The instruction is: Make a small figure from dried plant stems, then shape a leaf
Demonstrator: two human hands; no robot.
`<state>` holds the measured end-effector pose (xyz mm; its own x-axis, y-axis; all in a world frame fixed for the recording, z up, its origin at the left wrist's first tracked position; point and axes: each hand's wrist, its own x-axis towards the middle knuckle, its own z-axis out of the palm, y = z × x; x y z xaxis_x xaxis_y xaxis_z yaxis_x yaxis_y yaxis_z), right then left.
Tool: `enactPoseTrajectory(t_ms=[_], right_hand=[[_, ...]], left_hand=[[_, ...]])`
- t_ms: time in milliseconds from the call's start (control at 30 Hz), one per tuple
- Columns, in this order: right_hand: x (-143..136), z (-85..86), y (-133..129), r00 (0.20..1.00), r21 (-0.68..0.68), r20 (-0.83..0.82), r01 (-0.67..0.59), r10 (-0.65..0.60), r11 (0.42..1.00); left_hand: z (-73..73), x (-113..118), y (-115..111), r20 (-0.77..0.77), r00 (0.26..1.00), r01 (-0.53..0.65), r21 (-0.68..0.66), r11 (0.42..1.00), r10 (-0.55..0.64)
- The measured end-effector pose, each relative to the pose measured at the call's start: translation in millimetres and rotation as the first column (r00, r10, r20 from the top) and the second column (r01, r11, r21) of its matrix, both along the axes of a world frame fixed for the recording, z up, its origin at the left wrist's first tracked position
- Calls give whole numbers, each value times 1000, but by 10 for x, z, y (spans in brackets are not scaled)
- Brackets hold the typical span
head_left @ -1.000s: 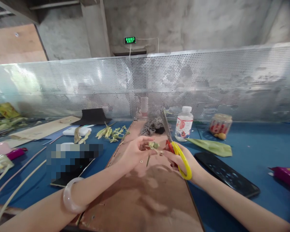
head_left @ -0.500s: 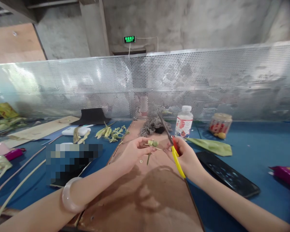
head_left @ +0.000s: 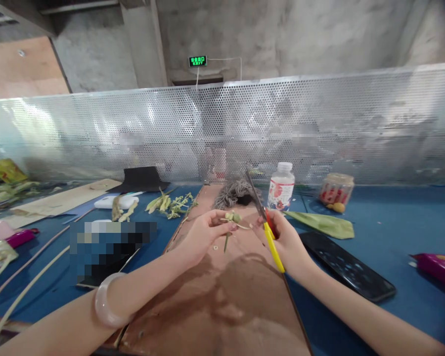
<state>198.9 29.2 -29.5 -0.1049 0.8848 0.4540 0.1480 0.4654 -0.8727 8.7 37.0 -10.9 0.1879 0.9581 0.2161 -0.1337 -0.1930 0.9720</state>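
Observation:
My left hand [head_left: 212,231] pinches a small green leafy piece [head_left: 234,217] with thin pale strands and a short dark green stem hanging below. Over the brown board, my right hand [head_left: 282,237] grips scissors [head_left: 270,237] with yellow and red handles. Their blades point up and away, and I cannot tell whether they are parted. The right fingertips are close to a pale strand from the green piece; whether they touch it is unclear. Behind my hands lies a bundle of grey yarn [head_left: 230,194].
Right of the brown board [head_left: 222,316] stand a plastic bottle [head_left: 282,188] and a jar [head_left: 336,190], with a green husk [head_left: 322,225] and a black phone [head_left: 350,267] nearer. Green sprigs [head_left: 174,203] and cables [head_left: 33,291] lie left. A perforated metal panel [head_left: 244,123] closes the back.
The green piece has turned slightly between my left fingers, its leaves showing more spread. My right hand and the scissors have barely moved. The camera view shifted a little.

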Motion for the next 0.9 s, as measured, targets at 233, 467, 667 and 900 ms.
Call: enactPoseTrajectory(t_ms=[233, 467, 667, 900], right_hand=[[80, 25, 50, 980, -214, -33, -200, 197, 956], [82, 97, -7, 929, -427, 40, -316, 367, 847], [132, 135, -18, 909, -408, 244, -220, 338, 886], [141, 158, -21, 878, -401, 389, -112, 280, 909]], left_hand=[[16, -55, 71, 171, 984, 62, -28, 998, -56], [93, -204, 219, 218, 970, -111, 14, 994, 105], [92, -272, 293, 270, 960, -100, 61, 993, 80], [108, -282, 302, 329, 943, -80, 82, 993, 49]])
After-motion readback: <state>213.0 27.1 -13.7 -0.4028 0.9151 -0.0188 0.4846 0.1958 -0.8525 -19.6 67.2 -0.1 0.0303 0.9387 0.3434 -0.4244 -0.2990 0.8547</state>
